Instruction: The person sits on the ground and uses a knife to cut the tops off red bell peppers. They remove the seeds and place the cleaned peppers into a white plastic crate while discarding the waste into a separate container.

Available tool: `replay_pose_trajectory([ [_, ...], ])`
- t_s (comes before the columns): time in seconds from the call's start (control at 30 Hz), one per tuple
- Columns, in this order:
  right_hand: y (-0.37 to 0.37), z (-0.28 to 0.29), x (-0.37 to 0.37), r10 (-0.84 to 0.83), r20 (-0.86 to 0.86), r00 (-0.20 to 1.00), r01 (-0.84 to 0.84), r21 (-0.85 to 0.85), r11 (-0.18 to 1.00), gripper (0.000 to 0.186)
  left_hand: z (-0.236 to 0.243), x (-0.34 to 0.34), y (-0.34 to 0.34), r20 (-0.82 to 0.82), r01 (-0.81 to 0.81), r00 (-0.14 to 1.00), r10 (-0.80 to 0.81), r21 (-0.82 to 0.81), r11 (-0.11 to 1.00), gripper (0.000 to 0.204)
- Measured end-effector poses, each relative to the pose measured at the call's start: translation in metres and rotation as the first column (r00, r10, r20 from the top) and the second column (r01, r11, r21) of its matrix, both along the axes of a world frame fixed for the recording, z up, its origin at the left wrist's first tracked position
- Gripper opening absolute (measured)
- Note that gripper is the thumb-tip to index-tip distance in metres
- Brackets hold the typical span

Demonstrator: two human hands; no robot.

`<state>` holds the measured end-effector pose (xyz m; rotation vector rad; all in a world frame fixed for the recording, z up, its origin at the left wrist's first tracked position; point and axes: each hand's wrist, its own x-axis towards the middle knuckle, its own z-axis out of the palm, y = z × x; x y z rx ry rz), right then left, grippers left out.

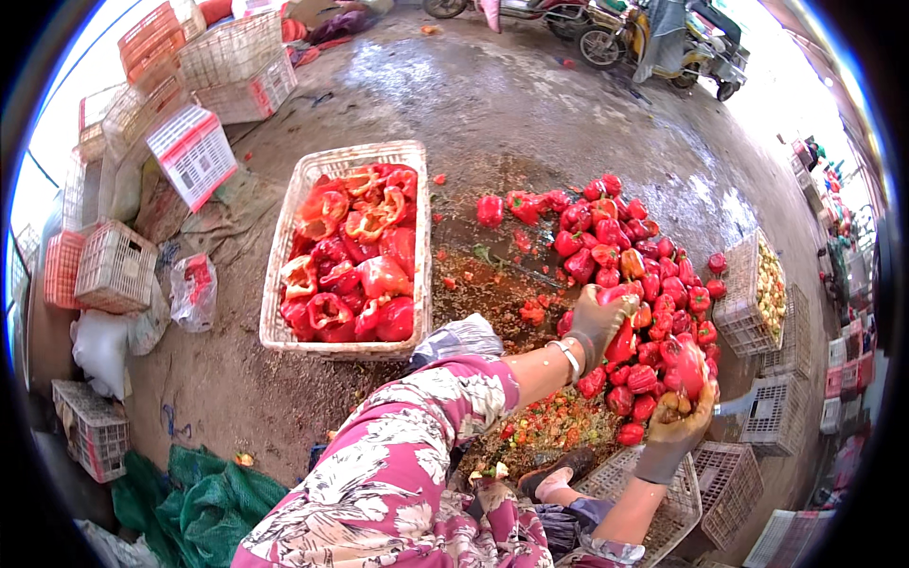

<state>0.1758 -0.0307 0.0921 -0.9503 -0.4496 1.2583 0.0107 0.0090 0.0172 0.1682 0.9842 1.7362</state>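
Observation:
My left hand (600, 327), in a brown-stained glove, reaches over the heap of red bell peppers (655, 284), its fingers closed against a red pepper (622, 345) at the near side. In my right hand (678, 431), also gloved, is a large red bell pepper (684, 364), held at the heap's near right edge with fingers curled. A pale, flat blade-like piece (735, 406) juts out to the right of this hand; its handle is hidden. Left of the heap, a white plastic crate (272, 312) is filled with opened, hollowed red peppers (355, 270).
Seeds and red scraps (559, 421) litter the wet floor. A crate of pale pepper cores (748, 308) stands at right, beside several empty crates (776, 414). Stacked crates (232, 66) and a green net (204, 497) lie leftward. Motorbikes (663, 43) are parked at the back.

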Motion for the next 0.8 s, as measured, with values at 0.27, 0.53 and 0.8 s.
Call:
replay_pose_trajectory([
  [0.27,-0.025,0.063,-0.098,0.233,0.602,0.764,-0.460,0.253,0.851,0.025,0.006,-0.015,0.001,0.127,0.064,0.989,-0.078,0.109,0.992,0.043],
  [0.53,0.000,0.019,-0.013,-0.180,0.972,0.149,-0.499,0.231,0.835,0.046,0.036,-0.026,-0.028,0.183,0.502,0.777,-0.602,0.396,0.769,0.020],
  [0.8,-0.029,-0.010,0.020,0.119,0.970,0.214,-0.554,0.021,0.833,0.060,0.019,0.022,-0.049,0.045,0.776,0.620,-0.783,0.107,0.621,0.041],
])
